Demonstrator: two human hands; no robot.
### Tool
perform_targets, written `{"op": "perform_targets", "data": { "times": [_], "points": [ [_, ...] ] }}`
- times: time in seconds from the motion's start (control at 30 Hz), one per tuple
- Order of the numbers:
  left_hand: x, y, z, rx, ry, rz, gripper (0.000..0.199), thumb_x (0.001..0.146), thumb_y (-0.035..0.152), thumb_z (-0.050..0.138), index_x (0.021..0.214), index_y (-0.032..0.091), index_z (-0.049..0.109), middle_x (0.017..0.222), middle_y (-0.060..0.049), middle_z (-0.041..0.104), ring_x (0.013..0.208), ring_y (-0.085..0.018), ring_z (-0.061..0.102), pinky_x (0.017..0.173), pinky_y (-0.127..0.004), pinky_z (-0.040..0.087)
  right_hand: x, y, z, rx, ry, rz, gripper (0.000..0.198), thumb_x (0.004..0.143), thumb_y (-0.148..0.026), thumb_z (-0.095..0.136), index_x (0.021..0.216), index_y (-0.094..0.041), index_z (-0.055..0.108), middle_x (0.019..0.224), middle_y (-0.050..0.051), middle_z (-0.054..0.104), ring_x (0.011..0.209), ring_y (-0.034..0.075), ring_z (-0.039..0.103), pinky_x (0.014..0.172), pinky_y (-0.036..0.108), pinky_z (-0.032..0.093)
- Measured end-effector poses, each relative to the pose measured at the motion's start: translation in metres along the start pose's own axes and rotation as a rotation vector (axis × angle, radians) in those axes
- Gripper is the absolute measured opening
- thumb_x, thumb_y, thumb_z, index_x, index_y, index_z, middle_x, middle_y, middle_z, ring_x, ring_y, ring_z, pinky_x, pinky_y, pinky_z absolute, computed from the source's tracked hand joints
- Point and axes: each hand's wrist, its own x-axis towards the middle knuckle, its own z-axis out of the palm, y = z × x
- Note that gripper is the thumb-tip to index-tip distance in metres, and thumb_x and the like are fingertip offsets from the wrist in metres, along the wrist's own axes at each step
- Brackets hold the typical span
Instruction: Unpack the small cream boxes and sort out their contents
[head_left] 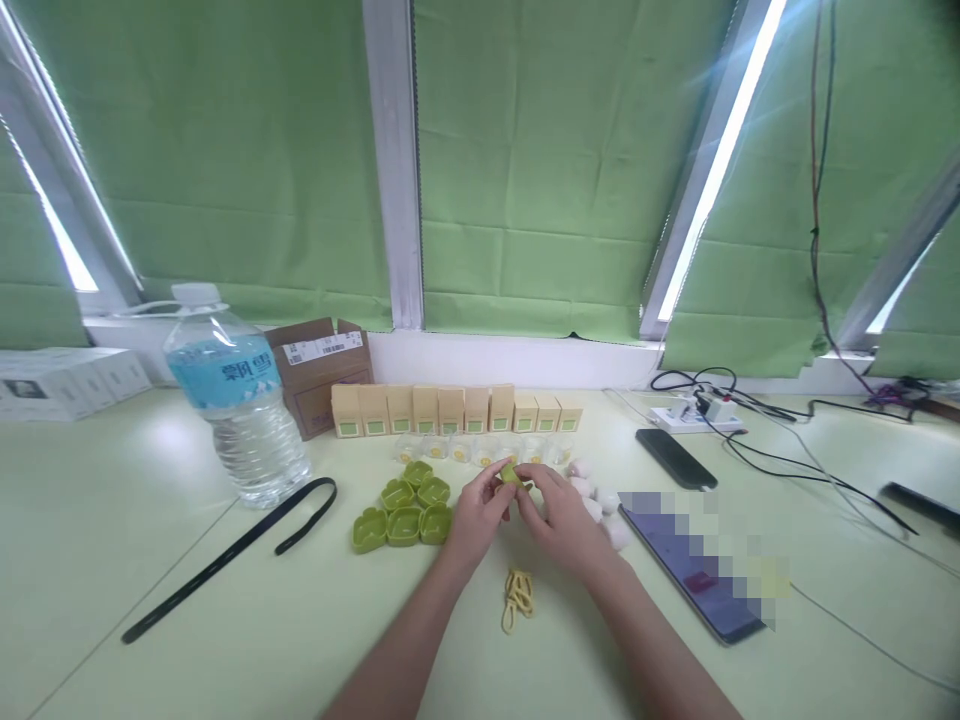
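Note:
My left hand (478, 507) and my right hand (560, 517) meet near the middle of the table, fingers closed on a small green piece (510, 474). Its colour resembles the green cups, but fingers cover much of it. Left of my hands stand several small green cups with shaped rims (403, 526), grouped in rows. Just beyond my fingers runs a row of clear containers with yellow round marks (460, 452). Beside my right hand lie several whitish-pink round pieces (606, 499). Yellow cord loops (517, 598) rest between my forearms.
Small brown boxes (426, 412) line the back, beside a larger cardboard box (322, 375). A big water bottle (251, 415) and a black strap (225, 562) are at left. Right are a black phone (676, 459), a tablet (686, 565), and a power strip (694, 420) with cables.

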Motion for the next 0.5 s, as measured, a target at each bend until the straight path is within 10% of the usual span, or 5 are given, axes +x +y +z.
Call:
{"op": "perform_targets", "data": {
  "times": [0.23,0.5],
  "points": [
    [-0.007,0.008,0.005,-0.052,-0.119,-0.026,0.058,0.080,0.036,0.069,0.134,0.015,0.059,0.076,0.001,0.054,0.066,-0.011,0.051,0.064,-0.025,0.043,-0.016,0.016,-0.006,0.062,0.062,-0.027,0.019,0.095,-0.028,0.057,0.112,-0.022,0.061,0.118,0.010,0.065,0.111,0.025,0.062,0.095,0.040,0.052],
    [-0.002,0.000,0.007,0.407,0.090,0.291,0.020,0.081,0.031,0.068,0.097,0.020,0.066,0.084,-0.002,0.068,0.073,-0.014,0.062,0.070,-0.026,0.049,-0.011,0.023,-0.006,0.153,0.187,0.104,0.018,0.091,-0.036,0.064,0.098,-0.020,0.068,0.093,0.006,0.073,0.084,0.020,0.065,0.079,0.034,0.054]
  ]
}}
